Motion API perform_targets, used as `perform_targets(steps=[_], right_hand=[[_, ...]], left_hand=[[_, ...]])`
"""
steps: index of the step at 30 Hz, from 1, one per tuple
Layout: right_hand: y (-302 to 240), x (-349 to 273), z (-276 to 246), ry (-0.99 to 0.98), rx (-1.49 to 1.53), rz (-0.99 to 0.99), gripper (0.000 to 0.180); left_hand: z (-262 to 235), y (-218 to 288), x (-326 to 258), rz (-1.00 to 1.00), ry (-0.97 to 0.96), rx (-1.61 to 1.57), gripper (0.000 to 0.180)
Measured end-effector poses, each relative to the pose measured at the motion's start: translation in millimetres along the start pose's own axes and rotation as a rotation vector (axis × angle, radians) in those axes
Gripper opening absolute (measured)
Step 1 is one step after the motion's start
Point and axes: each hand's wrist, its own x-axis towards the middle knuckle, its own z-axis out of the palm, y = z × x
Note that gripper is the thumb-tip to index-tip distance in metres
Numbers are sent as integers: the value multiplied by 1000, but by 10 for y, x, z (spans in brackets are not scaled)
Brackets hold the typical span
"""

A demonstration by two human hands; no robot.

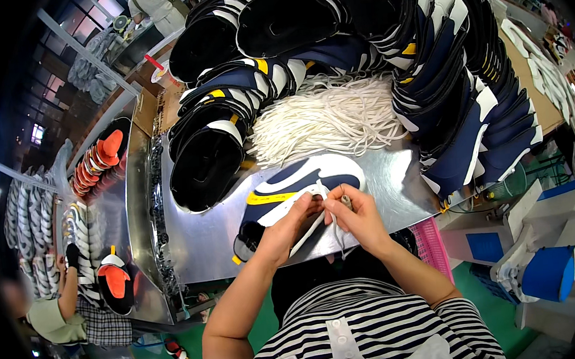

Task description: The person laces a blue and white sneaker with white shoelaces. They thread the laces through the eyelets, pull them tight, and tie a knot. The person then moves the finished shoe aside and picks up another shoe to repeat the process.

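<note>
Threading white lace (307, 230) through navy shoe upper (289, 194) lying on steel counter (197, 234); left hand (290, 225) and right hand (352, 216) fingers pinching lace. Risk: lace end slipping out, upper sliding toward counter edge.

Navy/white striped tee (373, 321) w/ white placket (short sleeves), bare forearms.

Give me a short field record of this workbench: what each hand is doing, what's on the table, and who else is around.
Left hand: pinching a white lace at the shoe upper
Right hand: gripping the same lace
Shoe upper: navy, white and yellow, flat on the metal table
Behind it: pile of white laces, stacked uppers
Nearby: another person, lower left
</note>
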Motion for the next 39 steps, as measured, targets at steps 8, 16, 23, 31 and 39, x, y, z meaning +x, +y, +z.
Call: perform_targets(steps=[8, 16, 23, 31, 39], right_hand=[[-308, -237, 129, -31, -255, 170, 13], [-339, -384, 228, -100, -442, 17, 15], [-265, -398, 130, -110, -595, -170, 16], [-216, -280, 160, -76, -691, -150, 23], [-285, 15, 288, -254, -1180, -174, 26]], left_hand=[[176, 38, -367, 226, 35, 109, 30], [70, -145, -438, 332, 204, 85, 22], [7, -239, -424, 347, 236, 140, 24], [-16, -257, -441, 519, 267, 533, 25], [-182, -279, -376, 594, 293, 768, 26]])
